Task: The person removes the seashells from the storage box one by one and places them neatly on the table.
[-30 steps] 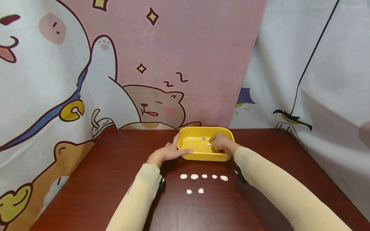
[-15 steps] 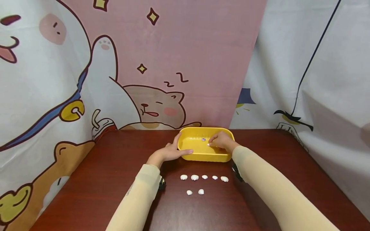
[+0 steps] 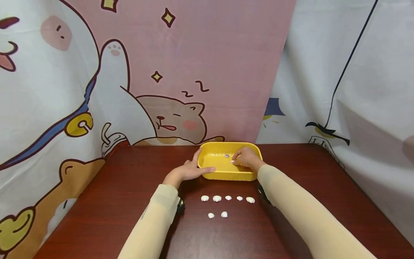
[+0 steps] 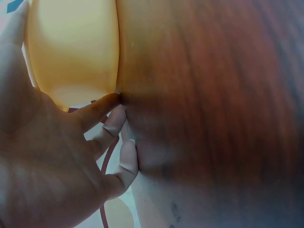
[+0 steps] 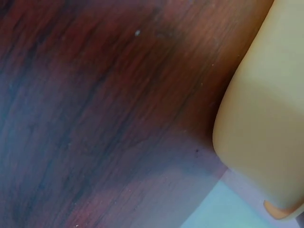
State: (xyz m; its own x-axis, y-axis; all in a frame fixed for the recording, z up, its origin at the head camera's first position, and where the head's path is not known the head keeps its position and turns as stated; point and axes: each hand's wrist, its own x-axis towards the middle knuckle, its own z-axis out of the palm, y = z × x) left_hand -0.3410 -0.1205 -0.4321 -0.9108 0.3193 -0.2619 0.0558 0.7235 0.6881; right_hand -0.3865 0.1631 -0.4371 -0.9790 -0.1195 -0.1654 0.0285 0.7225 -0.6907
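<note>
A yellow tray [image 3: 231, 176] stands near the far edge of the table. My left hand [image 3: 185, 171] holds its left end, the thumb lying over the front rim and the other fingers around the left side. In the left wrist view, fingertips [image 4: 127, 156] of that hand reach down to the tabletop beside the tray. Inside the tray, my right hand [image 3: 247, 158] pinches a small white seashell [image 3: 233, 161] close over the floor. A purplish shell [image 3: 227, 156] lies just beyond it. The right wrist view shows only the tray's outer wall [image 5: 266, 118] and the table.
In front of the tray, several white seashells [image 3: 217, 198] lie in a row on the dark red-brown table [image 3: 136, 201]. Nearer to me are two more, a white shell [image 3: 211, 216] and another white shell [image 3: 224, 214]. A cartoon-printed cloth [image 3: 226, 72] hangs behind the table.
My right hand's fingertips have come together on the white shell in the tray, and its forearm has shifted slightly left. The left hand and the shells on the table stay put.
</note>
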